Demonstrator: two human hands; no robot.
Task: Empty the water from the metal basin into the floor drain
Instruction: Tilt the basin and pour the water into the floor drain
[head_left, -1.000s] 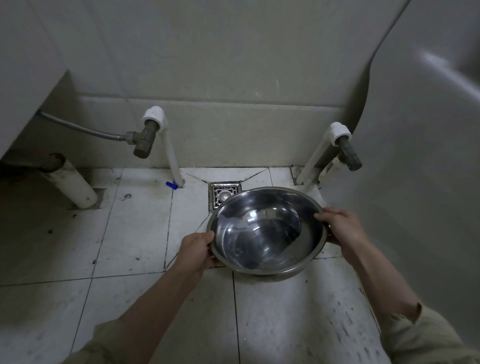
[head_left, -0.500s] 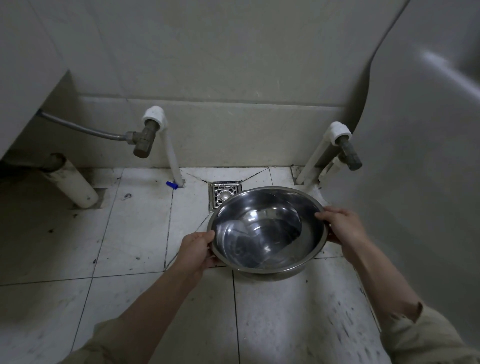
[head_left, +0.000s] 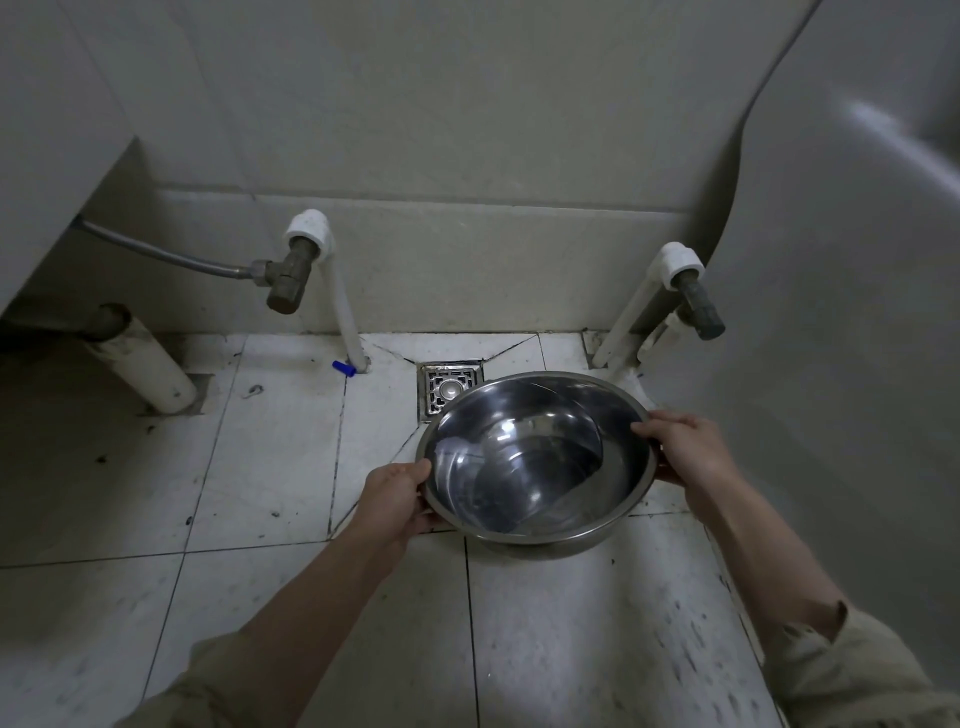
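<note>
Barely anything has moved over the last second: the metal basin (head_left: 535, 415) and both hands sit where they were, and only the sheen on the water (head_left: 524, 483) inside has slid across the steel.

One person, seen from above, holds one round steel basin low over the white-tiled floor (head_left: 270, 441). The left grip (head_left: 392, 501) is clamped on the basin's near-left rim, thumb over the lip and fingers curled beneath. The right grip (head_left: 685, 447) is clamped on the right rim in the same way, thumb on top. A shallow pool of water lies in the bottom of the bowl.

The basin sits just this side of the single square floor drain (head_left: 448, 388), and its far-left rim covers the grate's near right corner from this view.

Two brass valves hang off the back wall, one to the left (head_left: 288, 283) and one to the right (head_left: 701, 306), each capped by a white elbow. One braided hose (head_left: 171, 254) runs into the left valve. One thick white pipe (head_left: 150, 364) slants into the floor at far left. One small blue piece (head_left: 344, 368) lies at the foot of the left riser, well apart from the basin. Two beige sleeves, left (head_left: 218, 691) and right (head_left: 857, 670), are pushed up the forearms.
</note>
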